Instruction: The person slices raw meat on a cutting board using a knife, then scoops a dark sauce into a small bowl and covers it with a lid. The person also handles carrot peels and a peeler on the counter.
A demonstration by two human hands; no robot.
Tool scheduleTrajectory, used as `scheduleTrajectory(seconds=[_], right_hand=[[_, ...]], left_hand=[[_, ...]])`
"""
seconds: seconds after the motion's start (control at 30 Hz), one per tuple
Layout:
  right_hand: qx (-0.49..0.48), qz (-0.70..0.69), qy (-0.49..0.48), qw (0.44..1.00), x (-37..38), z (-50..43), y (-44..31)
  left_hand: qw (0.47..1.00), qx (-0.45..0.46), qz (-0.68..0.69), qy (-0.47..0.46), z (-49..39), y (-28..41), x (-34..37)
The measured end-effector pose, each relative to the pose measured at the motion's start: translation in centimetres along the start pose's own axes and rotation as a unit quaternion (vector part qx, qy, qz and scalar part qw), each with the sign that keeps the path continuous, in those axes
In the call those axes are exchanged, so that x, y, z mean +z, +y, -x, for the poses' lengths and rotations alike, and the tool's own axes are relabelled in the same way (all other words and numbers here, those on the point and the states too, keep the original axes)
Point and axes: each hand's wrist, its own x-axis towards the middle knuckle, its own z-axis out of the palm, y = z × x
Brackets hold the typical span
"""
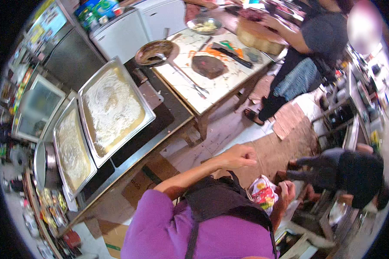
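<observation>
My left hand (241,157) is over the floor in front of my dark apron, its fingers curled closed and nothing seen in them. On the right, my right hand (286,191) has bent fingers, beside a printed plastic bag (263,193) that lies close against the apron and my wrist; whether the fingers grip it is hidden. Two metal trays stand on a dark counter at left: a larger tray (148,115) and a smaller tray (92,174). Both hold a yellowish layer dusted with white powder.
A white-topped table (178,73) bears a wok (154,51), a long-handled ladle (184,75), a cleaver-like dark tool (231,55) and a bowl (204,26). One person works at a round wooden block (261,35). Another person (340,176) is low at right. Cardboard (288,119) covers some floor.
</observation>
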Motion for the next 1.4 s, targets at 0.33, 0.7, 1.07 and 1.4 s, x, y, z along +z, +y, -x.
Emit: scheduleTrajectory(seconds=[0.33, 0.7, 1.07, 1.4], right_hand=[[-0.193, 0.161, -0.384, 0.888, 27.9, -16.5, -4.1], [-0.294, 0.157, -0.513, 0.791, 62.5, -27.9, -11.6], [-0.048, -0.129, -0.517, 0.845, 93.0, -29.0, -16.4], [0.038, -0.316, -0.575, 0.754, 89.9, -28.0, -15.8]], left_hand=[[0.834, -0.189, 0.202, 0.478, 8.0, -5.3, -10.9], [0.597, -0.262, -0.137, 0.746, -4.2, -13.8, -25.0], [0.579, -0.409, -0.152, 0.689, -6.3, -15.9, -27.7], [0.548, -0.234, 0.137, 0.791, -1.3, -9.6, -24.2]])
